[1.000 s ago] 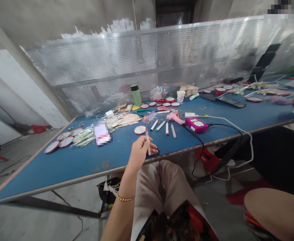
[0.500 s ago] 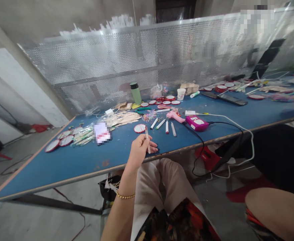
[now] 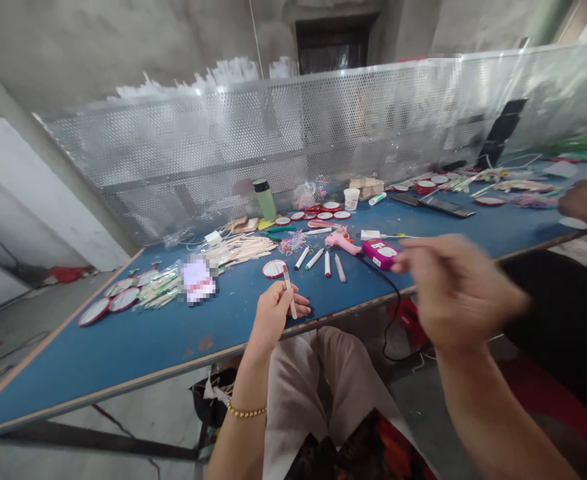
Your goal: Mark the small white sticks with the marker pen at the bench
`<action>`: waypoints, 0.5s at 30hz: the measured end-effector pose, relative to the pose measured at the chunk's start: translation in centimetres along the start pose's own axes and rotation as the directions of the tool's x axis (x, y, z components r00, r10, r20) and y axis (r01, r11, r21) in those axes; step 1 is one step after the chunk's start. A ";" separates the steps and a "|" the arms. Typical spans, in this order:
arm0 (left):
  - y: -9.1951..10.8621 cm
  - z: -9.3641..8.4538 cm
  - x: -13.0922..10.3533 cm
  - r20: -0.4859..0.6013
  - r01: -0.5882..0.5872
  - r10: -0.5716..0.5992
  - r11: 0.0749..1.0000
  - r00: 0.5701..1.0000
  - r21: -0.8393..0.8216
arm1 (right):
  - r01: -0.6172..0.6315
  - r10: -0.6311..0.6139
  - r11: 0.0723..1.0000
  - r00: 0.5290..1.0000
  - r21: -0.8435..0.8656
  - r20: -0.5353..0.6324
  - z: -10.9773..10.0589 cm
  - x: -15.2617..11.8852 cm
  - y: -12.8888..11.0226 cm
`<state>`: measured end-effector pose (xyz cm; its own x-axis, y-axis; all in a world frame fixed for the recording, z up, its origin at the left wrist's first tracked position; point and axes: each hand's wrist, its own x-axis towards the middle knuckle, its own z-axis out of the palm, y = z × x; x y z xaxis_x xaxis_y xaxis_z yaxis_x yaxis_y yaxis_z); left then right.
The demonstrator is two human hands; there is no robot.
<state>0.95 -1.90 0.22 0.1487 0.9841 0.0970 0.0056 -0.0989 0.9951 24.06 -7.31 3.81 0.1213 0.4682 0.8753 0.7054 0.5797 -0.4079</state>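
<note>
I see a perforated screen [image 3: 213, 140] behind the blue table [image 3: 123, 353]. My right hand [image 3: 461, 293], too blurred to read its grip, hovers with fingers leftward, partly blocking the magenta box [image 3: 377, 253]. At the front edge, my left hand [image 3: 276, 309] pinches the wooden stick [image 3: 290, 293], long axis running away and slightly left, reddish tip by the red-rimmed disc [image 3: 273, 269].

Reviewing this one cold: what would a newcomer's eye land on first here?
Probably the motion-blurred right hand, large in the right foreground. Next, the magenta box near its fingertips, with the pink glue gun just left of it, both vivid against the blue table. Front and centre, the left hand holds a wooden stick.
</note>
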 end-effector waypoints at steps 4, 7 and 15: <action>-0.3 -0.1 0.1 0.002 -0.002 0.002 1.000 1.000 -0.016 | -0.009 0.009 1.000 0.999 -0.013 0.044 4.1 1.5 2.0; -0.4 -0.1 0.1 0.004 -0.002 0.002 1.000 1.000 -0.021 | -0.022 0.034 0.991 0.995 -0.133 0.090 6.3 2.5 5.1; -0.2 -0.1 0.1 -0.009 0.006 -0.006 0.999 1.000 -0.043 | 0.324 -0.005 0.849 0.796 -0.418 0.606 10.3 4.8 7.3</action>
<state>0.86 -1.79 -0.01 0.1399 0.9860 0.0908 -0.0362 -0.0866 0.9956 22.60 6.02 2.34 -0.3304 0.7733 0.5412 0.9298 0.3653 0.0456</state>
